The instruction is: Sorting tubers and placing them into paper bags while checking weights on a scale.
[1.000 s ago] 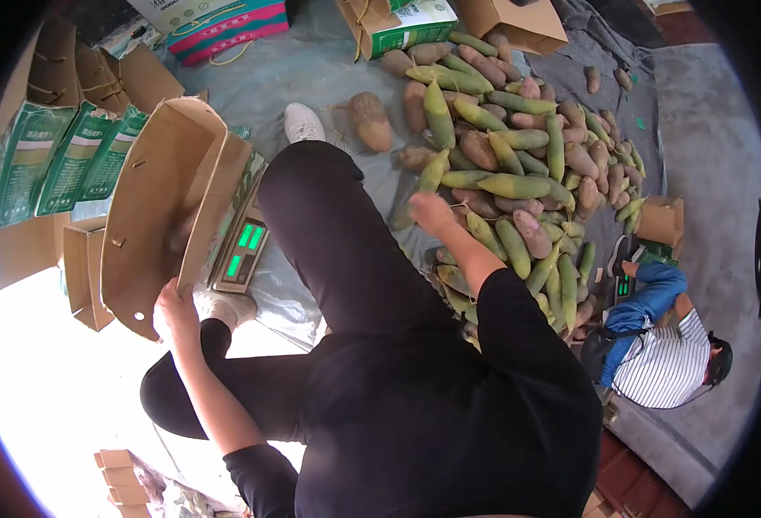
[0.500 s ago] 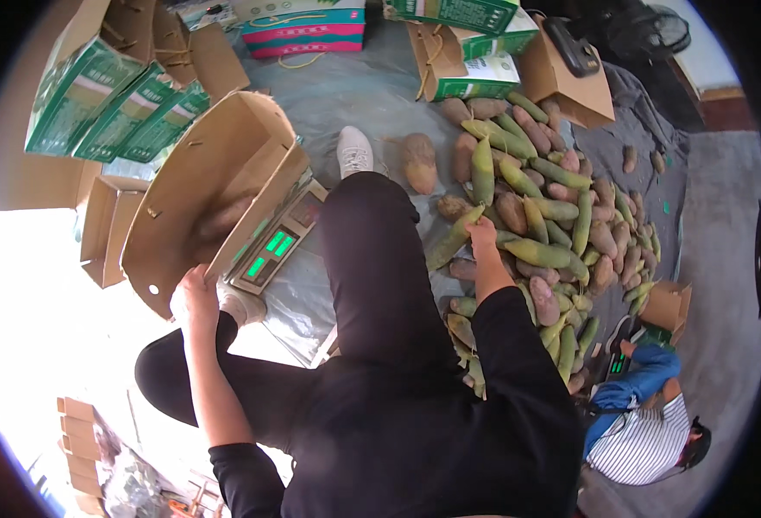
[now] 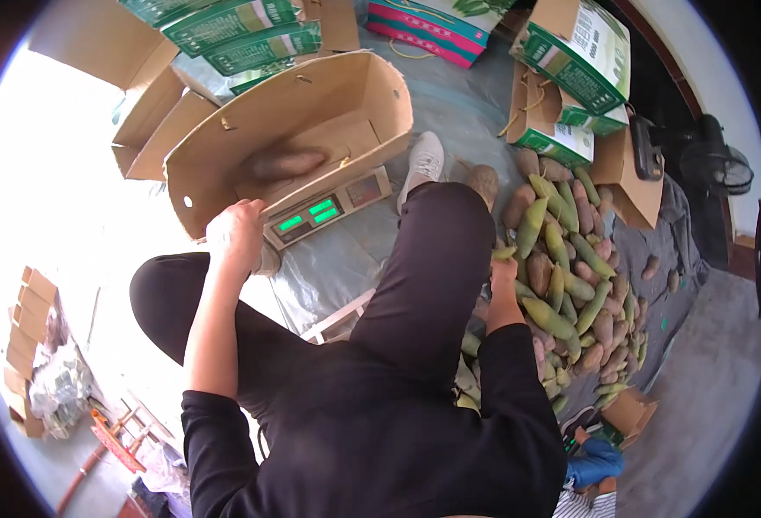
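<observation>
My left hand [image 3: 235, 233] is closed on the near rim of an open cardboard box [image 3: 378, 97]. A brownish tuber [image 3: 287, 163] lies inside the box. Under the box sits a digital scale [image 3: 361, 192] with lit green displays. On my right side, beside my knee, my right hand [image 3: 503, 276] grips a green radish [image 3: 504, 253]; only its pale green end shows, and my leg hides the rest. Next to that hand spreads a pile of long green radishes [image 3: 549, 319] mixed with brownish-pink tubers [image 3: 539, 272].
Green-printed cartons [image 3: 240, 28] stand beyond the box, and more cartons [image 3: 570, 65] at the far right. A pink and teal box [image 3: 423, 33] is between them. A black fan [image 3: 717, 164] stands at the right. A co-worker in blue trousers [image 3: 594, 462] is at lower right.
My view has turned left, so the box and scale appear further right and the pile nearer the edge. My right hand has drawn the radish from the pile toward my leg; my left stays on the box.
</observation>
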{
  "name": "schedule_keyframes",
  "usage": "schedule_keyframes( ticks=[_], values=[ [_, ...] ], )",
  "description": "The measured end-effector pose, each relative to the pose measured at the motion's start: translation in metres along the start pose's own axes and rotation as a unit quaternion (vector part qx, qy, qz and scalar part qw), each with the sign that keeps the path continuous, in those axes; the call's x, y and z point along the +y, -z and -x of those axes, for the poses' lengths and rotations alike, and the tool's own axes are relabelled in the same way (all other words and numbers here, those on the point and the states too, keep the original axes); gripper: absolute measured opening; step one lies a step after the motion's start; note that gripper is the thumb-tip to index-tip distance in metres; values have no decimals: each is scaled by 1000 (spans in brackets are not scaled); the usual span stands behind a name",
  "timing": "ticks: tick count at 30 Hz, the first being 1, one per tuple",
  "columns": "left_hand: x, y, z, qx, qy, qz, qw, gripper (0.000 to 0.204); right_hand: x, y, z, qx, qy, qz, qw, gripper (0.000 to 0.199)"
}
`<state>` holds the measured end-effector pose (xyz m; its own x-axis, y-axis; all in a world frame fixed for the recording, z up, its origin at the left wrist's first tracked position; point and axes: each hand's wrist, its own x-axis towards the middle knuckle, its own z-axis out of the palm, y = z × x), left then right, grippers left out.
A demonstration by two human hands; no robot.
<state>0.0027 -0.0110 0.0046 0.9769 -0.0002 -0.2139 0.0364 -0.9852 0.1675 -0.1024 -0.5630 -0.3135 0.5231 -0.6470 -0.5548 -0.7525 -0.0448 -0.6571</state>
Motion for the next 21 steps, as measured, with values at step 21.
schedule_keyframes(
  ticks=[21],
  values=[
    [-7,-2,3,15,-7,-25,1000,15,-39,-36,8,-69,80,-68,992,49]
  ],
)
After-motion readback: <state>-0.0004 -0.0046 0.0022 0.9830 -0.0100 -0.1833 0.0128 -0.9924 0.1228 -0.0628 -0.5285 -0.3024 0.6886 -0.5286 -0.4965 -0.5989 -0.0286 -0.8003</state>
